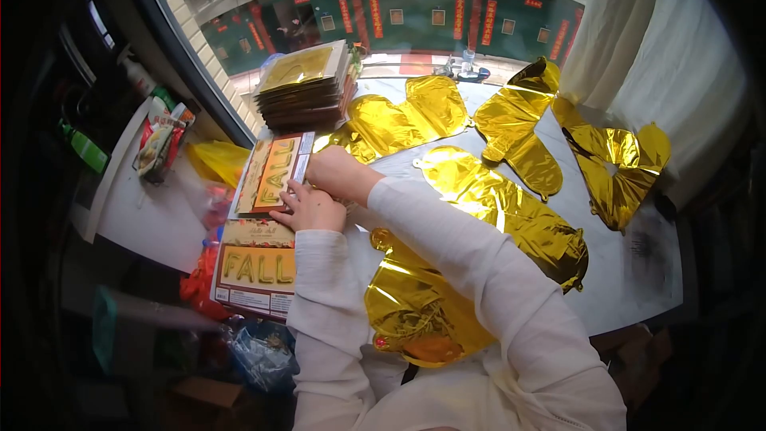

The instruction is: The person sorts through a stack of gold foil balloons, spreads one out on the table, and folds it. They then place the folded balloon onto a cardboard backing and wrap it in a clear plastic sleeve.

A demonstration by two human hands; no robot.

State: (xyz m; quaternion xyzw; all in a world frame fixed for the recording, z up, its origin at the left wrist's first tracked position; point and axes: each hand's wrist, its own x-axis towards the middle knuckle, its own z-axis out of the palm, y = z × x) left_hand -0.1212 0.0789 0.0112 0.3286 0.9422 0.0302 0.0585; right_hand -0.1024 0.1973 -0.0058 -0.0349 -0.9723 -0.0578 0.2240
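Observation:
My left hand (317,209) lies with its fingers stretched apart over the lower right edge of an orange package (254,179) printed "FALL" in gold balloon letters. Just beyond it, my right hand (338,171) is curled closed beside the same package's right side; whatever its fingers hold is hidden from me. A second "FALL" package (255,267) lies nearer, left of my left sleeve. Gold foil balloons, flat and without air, spread to the right: one foil balloon (447,311) lies under my right forearm, and another foil balloon (542,243) sits just past it.
A tall stack of flat packages (307,88) stands at the table's far left. More gold foil (411,116) covers the back and right of the white table (638,271). Plastic bags (259,351) hang or lie below the left edge. A window and curtain (678,40) border the table.

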